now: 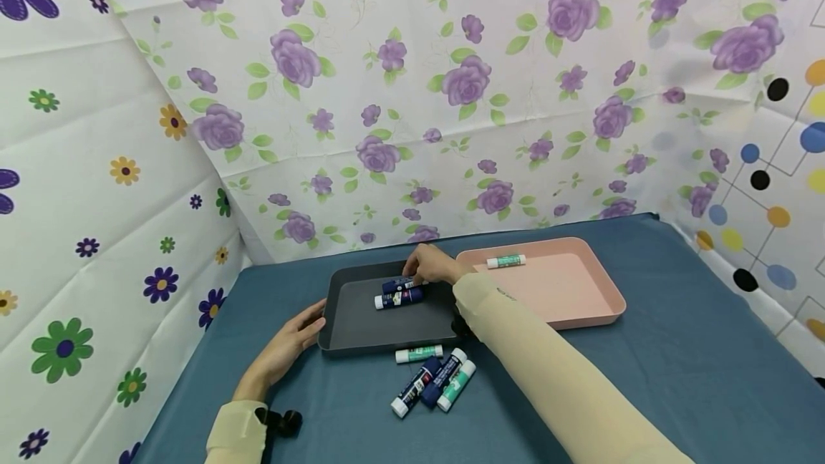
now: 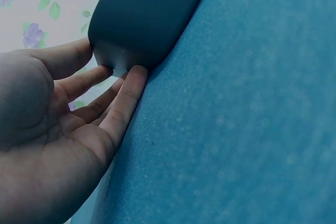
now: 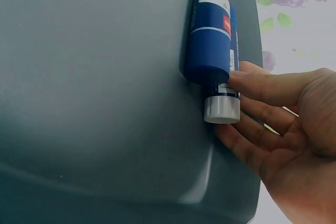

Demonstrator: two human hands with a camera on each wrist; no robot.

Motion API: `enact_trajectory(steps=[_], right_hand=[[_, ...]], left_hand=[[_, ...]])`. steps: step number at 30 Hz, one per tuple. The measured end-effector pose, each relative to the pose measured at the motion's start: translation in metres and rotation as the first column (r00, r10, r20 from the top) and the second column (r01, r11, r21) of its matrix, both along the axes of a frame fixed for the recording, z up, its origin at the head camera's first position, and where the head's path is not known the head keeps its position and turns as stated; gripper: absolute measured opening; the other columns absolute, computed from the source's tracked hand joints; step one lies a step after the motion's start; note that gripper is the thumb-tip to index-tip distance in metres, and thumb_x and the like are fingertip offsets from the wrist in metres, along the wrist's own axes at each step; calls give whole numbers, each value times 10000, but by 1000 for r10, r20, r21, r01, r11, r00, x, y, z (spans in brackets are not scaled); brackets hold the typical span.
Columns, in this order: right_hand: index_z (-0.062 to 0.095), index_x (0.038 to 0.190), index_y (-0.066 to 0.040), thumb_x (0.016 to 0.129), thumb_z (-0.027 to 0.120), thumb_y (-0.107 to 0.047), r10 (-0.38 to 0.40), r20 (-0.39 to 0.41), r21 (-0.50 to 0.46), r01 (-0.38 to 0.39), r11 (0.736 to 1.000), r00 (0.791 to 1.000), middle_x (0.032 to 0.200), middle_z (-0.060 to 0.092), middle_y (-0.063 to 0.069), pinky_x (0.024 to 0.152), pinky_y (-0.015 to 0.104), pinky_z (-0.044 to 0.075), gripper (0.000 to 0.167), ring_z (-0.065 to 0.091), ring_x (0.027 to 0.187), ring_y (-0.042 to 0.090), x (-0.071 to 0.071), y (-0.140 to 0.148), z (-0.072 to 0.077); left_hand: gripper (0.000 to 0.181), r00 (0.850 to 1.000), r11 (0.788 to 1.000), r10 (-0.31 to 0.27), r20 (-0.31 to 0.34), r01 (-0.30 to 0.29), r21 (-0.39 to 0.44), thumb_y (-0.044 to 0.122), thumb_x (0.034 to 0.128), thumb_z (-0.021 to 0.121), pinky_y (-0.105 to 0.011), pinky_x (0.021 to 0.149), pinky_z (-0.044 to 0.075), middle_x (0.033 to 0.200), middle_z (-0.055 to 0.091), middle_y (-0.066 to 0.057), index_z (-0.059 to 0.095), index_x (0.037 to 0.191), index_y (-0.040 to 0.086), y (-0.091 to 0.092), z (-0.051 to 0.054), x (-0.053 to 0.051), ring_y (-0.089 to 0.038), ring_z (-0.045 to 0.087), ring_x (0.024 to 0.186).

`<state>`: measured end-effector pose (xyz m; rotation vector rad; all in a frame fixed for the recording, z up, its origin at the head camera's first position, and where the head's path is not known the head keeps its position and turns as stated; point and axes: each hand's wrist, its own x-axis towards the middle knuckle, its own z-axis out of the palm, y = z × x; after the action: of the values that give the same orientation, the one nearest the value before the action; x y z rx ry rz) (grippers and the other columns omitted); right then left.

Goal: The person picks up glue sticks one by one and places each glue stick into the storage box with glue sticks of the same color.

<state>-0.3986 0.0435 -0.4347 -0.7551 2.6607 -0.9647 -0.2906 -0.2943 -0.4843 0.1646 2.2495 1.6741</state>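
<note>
Two navy glue sticks lie side by side in the dark grey tray (image 1: pixel 361 331). My right hand (image 1: pixel 430 263) pinches the rear navy glue stick (image 3: pixel 222 109) near its white end, thumb on one side and fingers on the other. The front navy glue stick (image 1: pixel 399 298) lies right against it. Out at the tray's left side, my left hand (image 1: pixel 293 341) touches the outer wall with its fingertips, fingers fairly straight. In the left wrist view the thumb and fingers of this hand (image 2: pixel 79 103) meet the tray corner (image 2: pixel 142 30).
A pink tray (image 1: pixel 561 292) stands to the right, with a green-and-white glue stick (image 1: pixel 506 261) in it. In front of the grey tray lie a green glue stick (image 1: pixel 419 354), two navy glue sticks (image 1: pixel 416 387) and another green glue stick (image 1: pixel 456 385). Floral sheets (image 1: pixel 380 156) hang behind the blue cloth.
</note>
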Motion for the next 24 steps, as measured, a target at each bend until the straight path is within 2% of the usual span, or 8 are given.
enact_trajectory(steps=[8,15,24], right_hand=[[810,1098,-15,881,757,93,0,-4,1,0,1000,1000,1072,776,107,856,332,608,248,718,1001,228,1,1,2],[802,1129,-16,896,761,76,2,8,6,-2,1000,1000,1078,777,100,867,327,607,254,722,1010,228,1,2,5],[792,1143,7,895,738,103,9,36,-34,-8,999,999,1093,773,131,885,345,602,272,719,1020,240,3,5,9]], left_hand=[[649,1000,1000,-3,-1,3,-3,318,1129,490,-609,1248,214,1699,215,-179,204,1679,129,-1,0,1,-394,221,1556],[655,999,999,-38,-24,38,-11,320,1136,468,-609,1248,212,1702,184,-206,175,1681,106,-2,3,3,-411,195,1560],[661,1000,1000,-22,-14,22,-4,327,1131,482,-609,1250,203,1705,185,-199,186,1680,111,-1,4,3,-405,194,1562]])
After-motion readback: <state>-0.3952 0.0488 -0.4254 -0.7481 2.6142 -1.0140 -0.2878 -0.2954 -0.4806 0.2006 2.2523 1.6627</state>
